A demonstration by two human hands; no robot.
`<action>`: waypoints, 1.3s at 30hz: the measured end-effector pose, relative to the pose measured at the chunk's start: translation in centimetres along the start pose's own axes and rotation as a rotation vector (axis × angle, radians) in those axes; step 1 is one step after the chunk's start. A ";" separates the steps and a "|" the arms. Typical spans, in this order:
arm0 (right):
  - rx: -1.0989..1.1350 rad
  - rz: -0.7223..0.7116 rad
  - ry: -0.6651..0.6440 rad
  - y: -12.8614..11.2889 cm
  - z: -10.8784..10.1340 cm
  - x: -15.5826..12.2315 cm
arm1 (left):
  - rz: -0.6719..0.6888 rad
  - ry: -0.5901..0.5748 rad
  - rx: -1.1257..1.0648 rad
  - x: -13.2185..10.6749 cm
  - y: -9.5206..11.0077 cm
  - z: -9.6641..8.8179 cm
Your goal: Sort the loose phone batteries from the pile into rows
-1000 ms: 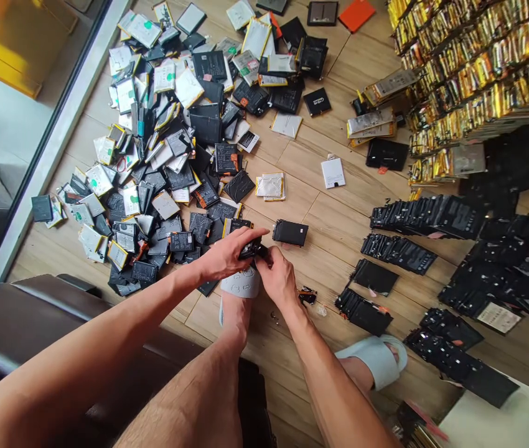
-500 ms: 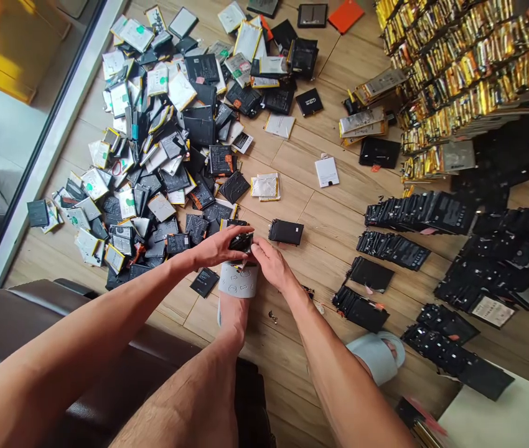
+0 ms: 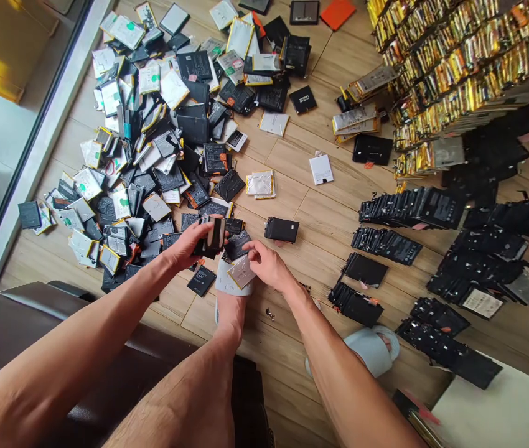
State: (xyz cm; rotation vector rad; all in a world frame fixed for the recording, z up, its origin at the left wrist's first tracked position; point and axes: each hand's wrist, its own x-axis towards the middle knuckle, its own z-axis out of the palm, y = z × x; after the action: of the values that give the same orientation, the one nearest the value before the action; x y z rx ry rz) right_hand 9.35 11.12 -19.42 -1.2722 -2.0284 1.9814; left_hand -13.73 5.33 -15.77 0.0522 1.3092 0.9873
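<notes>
My left hand (image 3: 190, 244) is wrapped round a small stack of dark flat batteries (image 3: 211, 238), held up beside the large loose pile. Just to the right, my right hand (image 3: 268, 264) has its fingers curled in at the edge of a silver battery (image 3: 240, 272), which overlaps the top of my slipper (image 3: 229, 283). A black battery (image 3: 237, 246) lies between the two hands, close to the right fingertips; whether it is touched I cannot tell. Beyond the right hand, a thick black battery bundle (image 3: 282, 229) rests on the floor.
A heap of mixed batteries (image 3: 152, 149) spreads across the left floor. Rows of gold-edged batteries (image 3: 460, 68) stand upper right, with black battery rows (image 3: 409, 208) below them. Tiny metal bits (image 3: 270, 315) lie near my foot. A brown leather seat (image 3: 59, 336) is lower left.
My hands were together over the slipper and have moved apart. The left went left with the dark stack. The silver battery now shows over the slipper beside my right hand.
</notes>
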 end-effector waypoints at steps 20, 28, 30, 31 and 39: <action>0.125 -0.064 0.221 -5.3 2.2 0.9 | -0.193 0.033 -0.292 -2.8 -1.7 0.1; 0.834 0.250 0.151 -3.7 2.1 -1.3 | -0.121 0.055 -0.412 -3.5 -1.5 0.1; 0.982 0.269 0.161 -3.4 2.4 -1.6 | -0.134 0.037 -0.448 -3.6 -1.6 0.2; 1.021 0.270 0.166 -3.3 2.5 -1.6 | -0.138 0.034 -0.463 -3.6 -1.6 0.3; 0.681 0.007 0.306 -3.8 3.6 -1.8 | -0.127 0.076 -0.545 -3.7 -1.7 1.1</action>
State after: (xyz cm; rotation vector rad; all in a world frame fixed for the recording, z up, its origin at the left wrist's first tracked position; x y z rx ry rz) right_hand 6.63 7.70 -15.97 -1.2891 -1.0681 2.0438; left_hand -11.60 2.55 -13.45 -0.4830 1.0589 1.2131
